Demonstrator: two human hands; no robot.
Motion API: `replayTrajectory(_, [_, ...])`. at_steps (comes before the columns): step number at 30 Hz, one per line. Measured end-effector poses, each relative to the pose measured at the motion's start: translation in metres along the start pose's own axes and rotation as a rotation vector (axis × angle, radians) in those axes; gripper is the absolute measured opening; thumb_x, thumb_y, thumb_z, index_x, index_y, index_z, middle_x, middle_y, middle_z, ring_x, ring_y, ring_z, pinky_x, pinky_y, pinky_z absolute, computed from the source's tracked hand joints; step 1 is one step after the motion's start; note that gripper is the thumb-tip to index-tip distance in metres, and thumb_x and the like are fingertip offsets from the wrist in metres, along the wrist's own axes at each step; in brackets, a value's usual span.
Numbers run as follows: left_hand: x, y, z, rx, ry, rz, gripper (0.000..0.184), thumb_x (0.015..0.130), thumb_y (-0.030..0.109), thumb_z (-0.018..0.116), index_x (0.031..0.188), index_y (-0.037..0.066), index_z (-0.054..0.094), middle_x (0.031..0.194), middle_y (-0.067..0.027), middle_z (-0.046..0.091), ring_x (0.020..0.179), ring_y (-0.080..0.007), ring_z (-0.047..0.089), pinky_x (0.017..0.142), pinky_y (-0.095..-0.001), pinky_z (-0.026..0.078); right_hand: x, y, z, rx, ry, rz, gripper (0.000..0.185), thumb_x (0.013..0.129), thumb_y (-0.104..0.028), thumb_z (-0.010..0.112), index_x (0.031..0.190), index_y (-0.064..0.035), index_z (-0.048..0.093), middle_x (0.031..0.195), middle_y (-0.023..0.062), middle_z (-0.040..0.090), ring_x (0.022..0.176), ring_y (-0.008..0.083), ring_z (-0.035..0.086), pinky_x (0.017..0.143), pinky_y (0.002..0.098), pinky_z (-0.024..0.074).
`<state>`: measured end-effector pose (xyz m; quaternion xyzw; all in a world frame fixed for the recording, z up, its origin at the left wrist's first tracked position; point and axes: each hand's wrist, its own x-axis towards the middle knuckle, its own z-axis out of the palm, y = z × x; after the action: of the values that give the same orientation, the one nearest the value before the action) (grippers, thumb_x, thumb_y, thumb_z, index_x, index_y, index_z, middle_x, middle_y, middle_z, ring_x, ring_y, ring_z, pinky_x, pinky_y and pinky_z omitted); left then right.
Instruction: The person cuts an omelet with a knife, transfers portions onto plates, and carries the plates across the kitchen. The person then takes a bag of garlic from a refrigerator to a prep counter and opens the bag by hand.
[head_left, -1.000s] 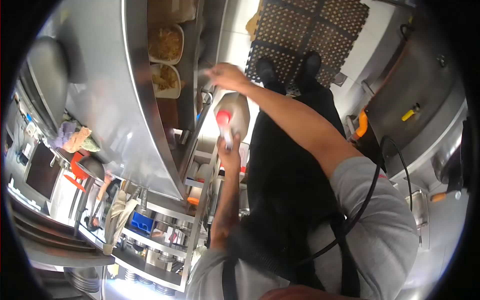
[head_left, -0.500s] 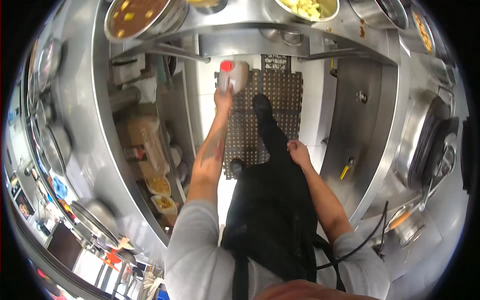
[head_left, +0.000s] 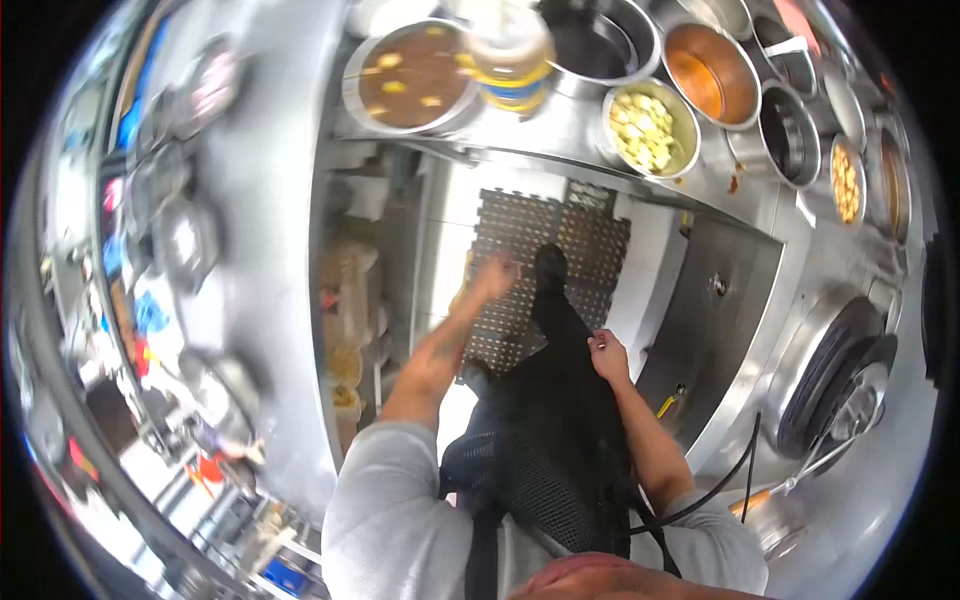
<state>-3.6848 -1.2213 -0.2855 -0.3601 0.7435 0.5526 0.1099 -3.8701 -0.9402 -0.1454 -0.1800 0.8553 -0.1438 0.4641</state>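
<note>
My left hand (head_left: 495, 277) is held out over the dark perforated floor mat (head_left: 510, 220). Motion blur smears its fingers, and no jug shows in it. My right hand (head_left: 608, 356) is curled closed beside the black apron (head_left: 550, 430) at my right thigh. A small dark spot shows at its fingertips, too small to name. Ahead on the steel worktop stand a pot of brown sauce with yellow chunks (head_left: 415, 80), a blurred white-and-yellow tub (head_left: 508, 65) and a bowl of pale chopped pieces (head_left: 645, 130).
More pots, one with an orange-brown inside (head_left: 710, 75), stand at the front right. A steel counter (head_left: 300, 250) with blurred pans runs along my left, over a shelf with food containers (head_left: 345, 365). To my right are a steel basin (head_left: 705, 310) and a large dark round pan (head_left: 840, 380).
The translucent jug with a red cap, held in my left hand before, is out of view. That hand has moved nearer my body. The view has shifted, showing more of the front worktop.
</note>
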Motion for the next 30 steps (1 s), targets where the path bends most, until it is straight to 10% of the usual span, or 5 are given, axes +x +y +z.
replayTrajectory(9, [-0.646,-0.020,0.145,-0.302,0.705,-0.825,0.046,0.089,0.043,0.064,0.115,0.006,0.069,0.114,-0.0193,0.069,0.106,-0.0323,0.065,0.096,-0.0430,0.050,0.024,-0.109,0.091,-0.553,-0.612,-0.773,0.031,0.093,-0.023,0.064,0.114,-0.0005,0.064,0.089,0.0124,0.070,0.080,0.0181,0.067,0.070,0.0337,0.0530])
replayTrajectory(18, [-1.006,-0.017,0.372,-0.702,2.160,-1.130,0.079,0.081,0.033,0.080,0.145,0.004,0.045,0.111,-0.0171,0.066,0.099,-0.0223,0.065,0.081,-0.0341,0.053,-0.484,-0.244,0.340,-0.697,-1.456,-1.019,0.035,0.095,-0.022,0.060,0.125,-0.0034,0.058,0.094,0.0078,0.069,0.074,0.0137,0.065,0.066,0.0279,0.0522])
replayTrajectory(20, [-1.116,0.038,0.335,-0.052,2.683,-0.504,0.098,0.076,0.035,0.085,0.149,-0.004,0.034,0.124,-0.0188,0.063,0.100,-0.0205,0.061,0.083,-0.0329,0.052,-0.536,-0.294,0.402,-0.613,-1.397,-1.357,0.030,0.098,-0.026,0.057,0.116,-0.0035,0.062,0.086,0.0038,0.068,0.067,0.0115,0.062,0.056,0.0251,0.0471])
replayTrajectory(25, [-1.413,0.005,0.375,0.102,2.665,-2.001,0.130,0.066,0.068,0.080,0.146,-0.016,0.020,0.145,-0.0439,0.028,0.133,-0.0501,0.039,0.107,-0.0490,0.040,-0.751,-0.343,0.468,-0.344,-1.177,-1.713,0.035,0.100,-0.029,0.059,0.123,-0.0040,0.063,0.094,0.0036,0.067,0.076,0.0086,0.059,0.066,0.0229,0.0488])
replayTrajectory(30, [-1.542,-0.105,0.436,-0.146,2.670,-2.249,0.125,0.070,0.068,0.072,0.148,-0.009,0.013,0.142,-0.0391,0.023,0.130,-0.0556,0.029,0.108,-0.0553,0.031,-0.898,-0.288,0.512,-0.838,-1.488,-1.784,0.039,0.100,-0.031,0.057,0.134,-0.0106,0.057,0.100,0.0040,0.069,0.083,0.0090,0.063,0.071,0.0257,0.0526])
